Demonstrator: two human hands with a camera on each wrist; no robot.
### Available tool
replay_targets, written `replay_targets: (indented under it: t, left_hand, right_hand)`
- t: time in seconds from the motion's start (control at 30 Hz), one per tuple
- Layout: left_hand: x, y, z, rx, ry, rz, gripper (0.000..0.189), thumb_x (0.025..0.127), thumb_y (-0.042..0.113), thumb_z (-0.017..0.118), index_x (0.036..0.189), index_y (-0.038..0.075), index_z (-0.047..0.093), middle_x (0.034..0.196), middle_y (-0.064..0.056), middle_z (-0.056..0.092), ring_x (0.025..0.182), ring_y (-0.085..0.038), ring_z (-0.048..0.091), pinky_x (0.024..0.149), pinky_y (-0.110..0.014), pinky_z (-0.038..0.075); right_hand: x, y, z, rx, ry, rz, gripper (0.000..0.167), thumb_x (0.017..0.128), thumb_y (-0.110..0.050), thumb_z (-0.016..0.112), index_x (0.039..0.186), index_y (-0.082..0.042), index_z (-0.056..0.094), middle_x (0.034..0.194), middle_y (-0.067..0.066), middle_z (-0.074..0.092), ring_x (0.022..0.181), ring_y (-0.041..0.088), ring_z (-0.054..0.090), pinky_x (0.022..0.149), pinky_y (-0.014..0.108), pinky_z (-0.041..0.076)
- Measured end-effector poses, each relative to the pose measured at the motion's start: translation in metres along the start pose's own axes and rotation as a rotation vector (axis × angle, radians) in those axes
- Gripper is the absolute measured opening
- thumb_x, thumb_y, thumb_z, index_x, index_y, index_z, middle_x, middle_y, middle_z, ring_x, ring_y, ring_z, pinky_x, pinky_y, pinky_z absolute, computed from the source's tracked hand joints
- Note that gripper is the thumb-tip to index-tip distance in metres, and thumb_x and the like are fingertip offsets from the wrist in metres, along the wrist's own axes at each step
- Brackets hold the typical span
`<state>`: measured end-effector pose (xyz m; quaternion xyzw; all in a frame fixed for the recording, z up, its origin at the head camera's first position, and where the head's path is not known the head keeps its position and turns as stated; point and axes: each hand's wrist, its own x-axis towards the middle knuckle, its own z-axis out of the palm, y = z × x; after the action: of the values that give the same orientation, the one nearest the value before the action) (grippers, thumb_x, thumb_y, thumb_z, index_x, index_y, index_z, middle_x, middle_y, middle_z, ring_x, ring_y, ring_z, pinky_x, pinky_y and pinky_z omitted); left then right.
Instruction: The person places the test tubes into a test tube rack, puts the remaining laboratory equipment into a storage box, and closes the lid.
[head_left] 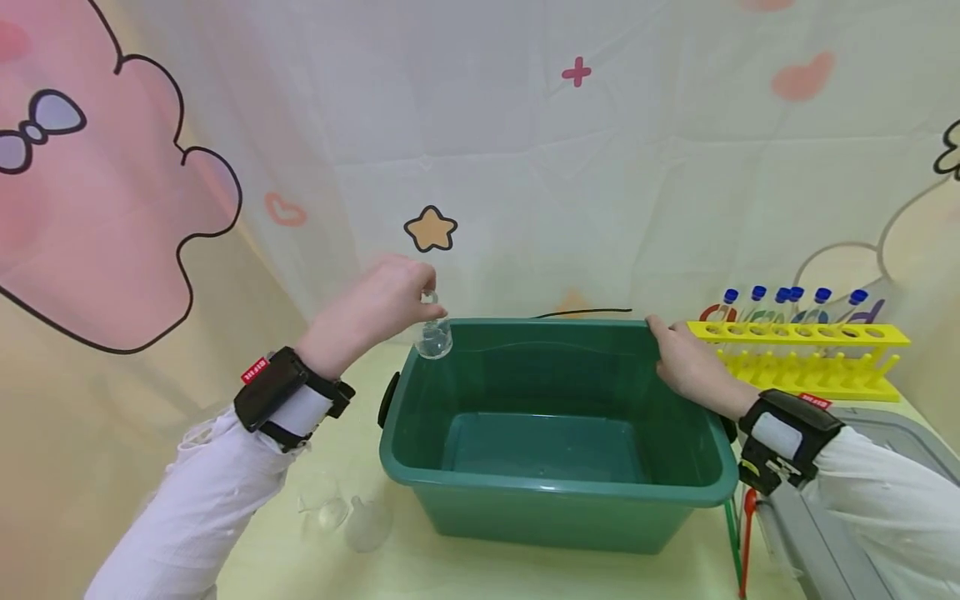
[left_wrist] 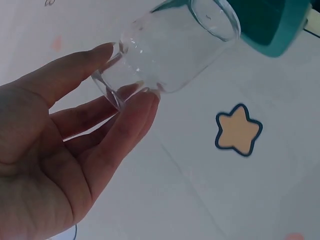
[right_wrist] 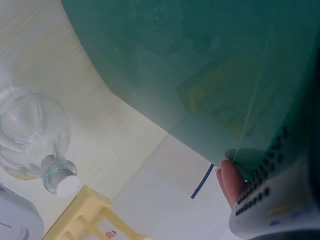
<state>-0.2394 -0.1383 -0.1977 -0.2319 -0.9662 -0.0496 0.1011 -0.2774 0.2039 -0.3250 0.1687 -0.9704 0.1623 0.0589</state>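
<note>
In the head view my left hand (head_left: 393,292) pinches a small clear glass bottle (head_left: 433,340) by its narrow neck. The bottle is at the far left corner of a green plastic tub (head_left: 555,482); whether it touches the rim I cannot tell. Seen from the left wrist, thumb and fingertips close round the neck of the bottle (left_wrist: 170,50), its wide body pointing away from the palm. My right hand (head_left: 693,367) grips the tub's rim at the far right corner. Fingertips (right_wrist: 231,181) show beyond the tub wall (right_wrist: 150,75) in the right wrist view.
Right of the tub stands a yellow rack (head_left: 810,333) holding several blue-capped test tubes. A grey lid-like panel (head_left: 832,517) and a red stick (head_left: 747,533) lie nearer. At left front are clear glassware (head_left: 367,525). A round stoppered flask (right_wrist: 37,125) shows in the right wrist view.
</note>
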Motion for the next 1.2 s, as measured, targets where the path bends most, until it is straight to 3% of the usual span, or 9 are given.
replay_targets:
  t: [0.1,0.23,0.37,0.47,0.7,0.83,0.93,1.2]
  left_hand:
    - [0.011,0.011,0.009,-0.002,-0.047,0.008,0.019,0.076,0.017,0.072,0.073,0.002,0.062,0.065,-0.003,0.056,0.062,-0.016,0.052,0.059,-0.027,0.041]
    - [0.023,0.024,0.025,0.001,-0.096,0.041,0.031,0.075,0.019,0.074,0.057,0.006,0.053,0.05,0.003,0.034,0.047,-0.011,0.036,0.048,-0.024,0.029]
    - [0.033,0.035,0.04,0.033,-0.125,0.086,0.028,0.073,0.021,0.076,0.063,0.006,0.054,0.054,0.003,0.039,0.052,-0.011,0.039,0.049,-0.022,0.031]
    - [0.04,0.042,0.052,0.062,-0.156,0.097,0.023,0.073,0.022,0.076,0.07,0.007,0.058,0.06,0.001,0.048,0.058,-0.012,0.045,0.052,-0.022,0.036]
    - [0.051,0.051,0.081,0.184,-0.244,0.126,0.024,0.072,0.027,0.077,0.077,0.007,0.065,0.067,0.001,0.055,0.064,-0.011,0.052,0.054,-0.022,0.044]
    - [0.054,0.052,0.096,0.199,-0.301,0.105,0.025,0.072,0.026,0.077,0.083,0.007,0.066,0.079,-0.003,0.053,0.071,-0.014,0.052,0.057,-0.025,0.045]
    - [0.055,0.051,0.104,0.154,-0.353,0.063,0.025,0.072,0.023,0.077,0.087,0.007,0.065,0.081,-0.004,0.052,0.071,-0.014,0.052,0.056,-0.026,0.045]
    - [0.056,0.043,0.125,0.12,-0.387,0.022,0.026,0.068,0.017,0.08,0.088,0.006,0.068,0.077,-0.001,0.056,0.066,-0.013,0.053,0.056,-0.029,0.047]
  right_hand:
    - [0.0,0.0,0.0,-0.003,0.009,-0.016,0.059,0.082,0.007,0.056,0.132,0.012,0.026,0.105,0.034,0.045,0.075,0.034,0.051,0.071,0.046,0.047]
    - [0.0,0.002,0.0,-0.007,0.014,-0.039,0.057,0.081,0.009,0.056,0.131,0.013,0.028,0.102,0.033,0.047,0.074,0.033,0.05,0.069,0.045,0.048]
    - [0.0,0.003,-0.001,0.0,0.003,-0.03,0.058,0.081,0.009,0.055,0.131,0.012,0.027,0.103,0.033,0.046,0.072,0.032,0.05,0.068,0.044,0.049]
    - [0.0,0.003,-0.002,0.003,0.001,-0.024,0.058,0.081,0.009,0.055,0.132,0.012,0.026,0.103,0.033,0.046,0.072,0.032,0.05,0.068,0.044,0.048]
    - [0.0,0.004,-0.001,0.006,0.005,-0.034,0.058,0.082,0.007,0.056,0.132,0.012,0.027,0.104,0.033,0.046,0.073,0.032,0.05,0.069,0.045,0.048]
    - [0.0,0.003,-0.001,0.006,0.006,-0.027,0.059,0.082,0.007,0.056,0.132,0.011,0.026,0.104,0.033,0.045,0.073,0.032,0.05,0.069,0.045,0.048]
    - [0.001,0.001,-0.002,0.004,0.002,-0.015,0.06,0.082,0.006,0.056,0.133,0.011,0.026,0.105,0.033,0.045,0.073,0.032,0.05,0.07,0.046,0.048]
    - [-0.001,0.001,0.0,0.012,0.009,-0.018,0.06,0.081,0.007,0.056,0.133,0.011,0.026,0.104,0.033,0.045,0.07,0.031,0.05,0.066,0.044,0.049]
